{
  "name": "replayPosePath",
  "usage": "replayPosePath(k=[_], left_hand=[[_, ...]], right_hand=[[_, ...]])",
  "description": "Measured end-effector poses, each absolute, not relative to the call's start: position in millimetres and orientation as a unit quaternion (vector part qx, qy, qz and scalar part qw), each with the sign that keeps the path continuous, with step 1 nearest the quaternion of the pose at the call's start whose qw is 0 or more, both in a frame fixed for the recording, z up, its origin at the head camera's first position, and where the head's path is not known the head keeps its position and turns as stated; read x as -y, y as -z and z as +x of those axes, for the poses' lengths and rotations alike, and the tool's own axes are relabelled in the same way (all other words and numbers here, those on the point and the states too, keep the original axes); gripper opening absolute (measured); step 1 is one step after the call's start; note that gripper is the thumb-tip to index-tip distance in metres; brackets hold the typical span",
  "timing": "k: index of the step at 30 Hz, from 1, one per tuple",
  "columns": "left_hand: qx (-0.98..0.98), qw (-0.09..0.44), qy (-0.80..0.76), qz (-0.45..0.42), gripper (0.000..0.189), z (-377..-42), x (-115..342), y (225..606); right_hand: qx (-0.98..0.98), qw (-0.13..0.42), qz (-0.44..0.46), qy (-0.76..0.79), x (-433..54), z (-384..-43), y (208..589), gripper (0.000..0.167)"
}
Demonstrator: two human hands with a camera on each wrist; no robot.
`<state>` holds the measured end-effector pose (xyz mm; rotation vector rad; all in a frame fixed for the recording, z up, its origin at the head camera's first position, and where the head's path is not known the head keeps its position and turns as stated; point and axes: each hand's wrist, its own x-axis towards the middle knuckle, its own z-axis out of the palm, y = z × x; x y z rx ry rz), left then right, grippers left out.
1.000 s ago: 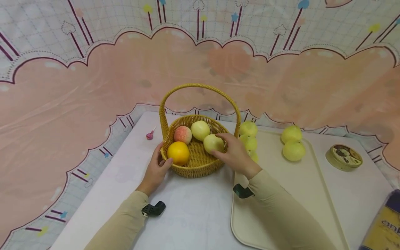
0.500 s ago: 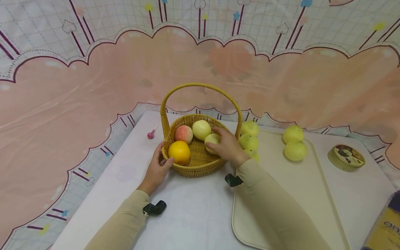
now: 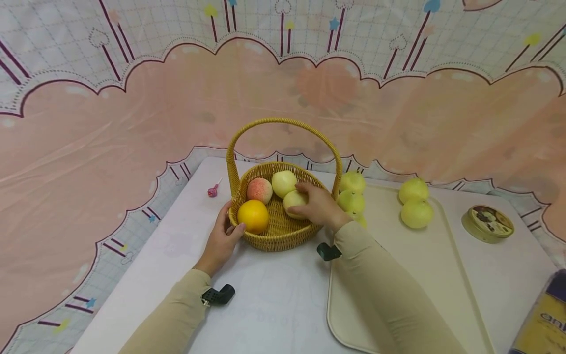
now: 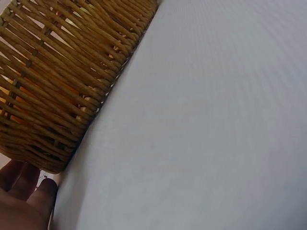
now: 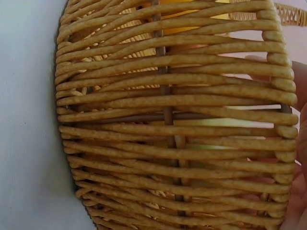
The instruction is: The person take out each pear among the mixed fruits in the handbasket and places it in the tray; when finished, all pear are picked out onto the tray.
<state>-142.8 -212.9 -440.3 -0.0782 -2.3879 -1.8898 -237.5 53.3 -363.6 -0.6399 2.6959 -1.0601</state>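
Note:
A yellow wicker basket (image 3: pixel 276 243) with a tall arched handle stands on the white table. My left hand (image 3: pixel 221 243) holds its left side, thumb at the rim and fingers along the outer wall. Inside lie an orange (image 3: pixel 253 216), a pinkish-red peach (image 3: pixel 259 191) and a pale green round fruit (image 3: pixel 284 184). My right hand (image 3: pixel 320 206) reaches over the right rim and grips a second pale green fruit (image 3: pixel 294 204), low in the basket. In the right wrist view the woven wall (image 5: pixel 172 100) hides most of that hand; part of its fingers (image 5: pixel 300 91) shows behind the rim.
Right of the basket lies a beige tray (image 3: pixel 398 280). Several yellow-green fruits (image 3: pixel 351 201) line its left edge, and two more fruits (image 3: pixel 416 213) sit at its far right. Beyond stand a round tin (image 3: pixel 488 223) and a yellow package (image 3: pixel 541 319). A lollipop (image 3: pixel 213 191) lies left.
My right hand has moved left and further over the basket. The pale green fruit in its grip has shifted slightly left, close to the other pale one. My left hand stays put.

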Motion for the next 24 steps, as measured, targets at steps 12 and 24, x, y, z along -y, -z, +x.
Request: replayPosePath(k=[12,24], left_hand=[[0.78,0.049,0.623,-0.031,0.074,-141.3,211.5,437.3],[0.781,0.052,0.622,-0.029,0.073,-141.6,211.4,439.0]], right_hand=[[-0.898,0.103,-0.277,0.327,-47.0,-234.1,370.1,0.064],[-0.904,0.138,-0.285,0.287,-40.9,-233.9,368.2,0.074]])
